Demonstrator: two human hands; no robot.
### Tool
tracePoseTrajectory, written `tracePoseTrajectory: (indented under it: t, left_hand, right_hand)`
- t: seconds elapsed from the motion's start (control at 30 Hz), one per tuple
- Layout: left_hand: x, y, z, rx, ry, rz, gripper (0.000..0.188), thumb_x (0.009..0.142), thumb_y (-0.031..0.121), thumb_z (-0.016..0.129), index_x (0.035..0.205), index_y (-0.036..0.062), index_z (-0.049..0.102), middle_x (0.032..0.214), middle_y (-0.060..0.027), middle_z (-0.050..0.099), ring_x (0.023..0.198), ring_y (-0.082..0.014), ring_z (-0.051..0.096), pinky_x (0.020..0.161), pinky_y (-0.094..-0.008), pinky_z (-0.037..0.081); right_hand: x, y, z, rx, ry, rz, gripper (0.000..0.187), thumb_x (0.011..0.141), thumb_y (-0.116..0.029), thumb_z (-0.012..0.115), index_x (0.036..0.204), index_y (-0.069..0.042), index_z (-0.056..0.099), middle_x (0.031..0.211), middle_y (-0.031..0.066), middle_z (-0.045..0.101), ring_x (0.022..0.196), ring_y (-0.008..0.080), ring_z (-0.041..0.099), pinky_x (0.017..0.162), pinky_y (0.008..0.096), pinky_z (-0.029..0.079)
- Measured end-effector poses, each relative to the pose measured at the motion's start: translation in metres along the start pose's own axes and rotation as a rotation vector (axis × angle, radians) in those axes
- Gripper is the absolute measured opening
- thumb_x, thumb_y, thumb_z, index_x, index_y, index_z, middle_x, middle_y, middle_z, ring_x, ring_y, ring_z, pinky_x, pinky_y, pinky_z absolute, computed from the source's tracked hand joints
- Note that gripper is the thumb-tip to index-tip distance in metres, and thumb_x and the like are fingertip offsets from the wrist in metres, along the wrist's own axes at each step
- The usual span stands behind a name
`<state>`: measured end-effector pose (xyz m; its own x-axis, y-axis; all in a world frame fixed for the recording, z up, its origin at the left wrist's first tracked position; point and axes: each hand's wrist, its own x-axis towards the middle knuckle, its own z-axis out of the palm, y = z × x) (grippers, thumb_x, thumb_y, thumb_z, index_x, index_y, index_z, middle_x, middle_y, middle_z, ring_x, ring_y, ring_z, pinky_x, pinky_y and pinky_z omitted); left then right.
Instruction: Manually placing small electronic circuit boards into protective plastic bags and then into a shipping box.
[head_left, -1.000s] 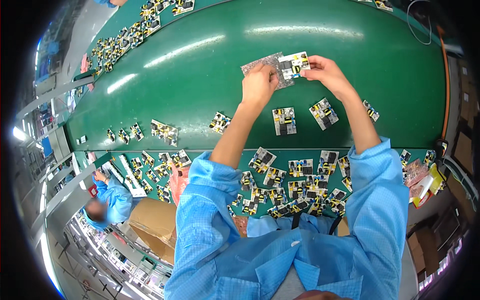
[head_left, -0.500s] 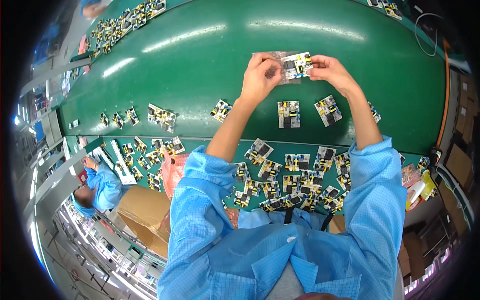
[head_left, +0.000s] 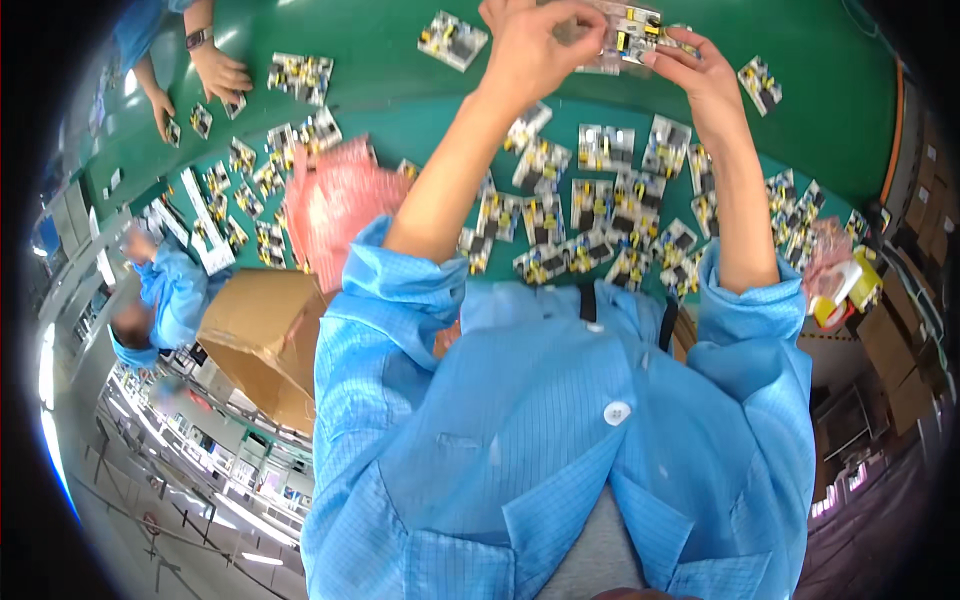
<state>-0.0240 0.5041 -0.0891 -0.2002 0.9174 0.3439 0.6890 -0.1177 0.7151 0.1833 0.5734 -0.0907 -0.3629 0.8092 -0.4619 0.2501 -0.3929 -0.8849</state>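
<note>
Left hand [head_left: 545, 45] pinches clear bag [head_left: 603, 66] by its edge; right hand [head_left: 706, 82] pinches circuit board [head_left: 636, 38], overlapping bag. Loose boards [head_left: 605, 146] nearer the body.

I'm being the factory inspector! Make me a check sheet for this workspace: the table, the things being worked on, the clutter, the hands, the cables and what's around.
Surface: green table, with loose boards spread over it.
Work things: one board up by a clear bag; can't tell whether it is partly inside.
Clutter: crumpled pink bag among the loose boards.
Left hand: fingers curled beside the clear bag; grip unclear.
Right hand: holds the board by its right side.
Cables: what looks like an orange cord along the table's right edge.
Surroundings: cardboard box; a co-worker in blue at left; another person's hands at small boards, upper left.
</note>
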Motion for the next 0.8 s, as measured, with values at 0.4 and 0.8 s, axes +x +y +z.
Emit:
tracePoseTrajectory:
  t: [0.4,0.8]
  left_hand:
    - [-0.146,0.106,-0.028,0.1,0.093,0.114,0.015,0.07,0.027,0.08,0.083,0.0231,0.074,0.135,-0.0052,0.05,0.129,-0.0352,0.033,0.103,-0.051,0.027]
    - [-0.232,0.163,-0.062,-0.721,-0.067,-0.41,0.07,0.096,0.009,0.057,0.145,-0.0042,0.009,0.14,-0.0211,0.039,0.119,-0.0205,0.051,0.098,-0.0351,0.047]
  right_hand:
    - [-0.182,0.054,0.025,0.321,0.098,0.051,0.062,0.08,-0.019,0.079,0.132,-0.005,0.048,0.101,0.0008,0.067,0.092,0.0084,0.058,0.083,0.0253,0.037]
    - [-0.262,0.08,0.022,0.468,-0.171,-0.129,0.062,0.084,-0.002,0.072,0.138,0.001,0.042,0.107,0.0132,0.066,0.101,0.0164,0.063,0.097,0.0308,0.047]
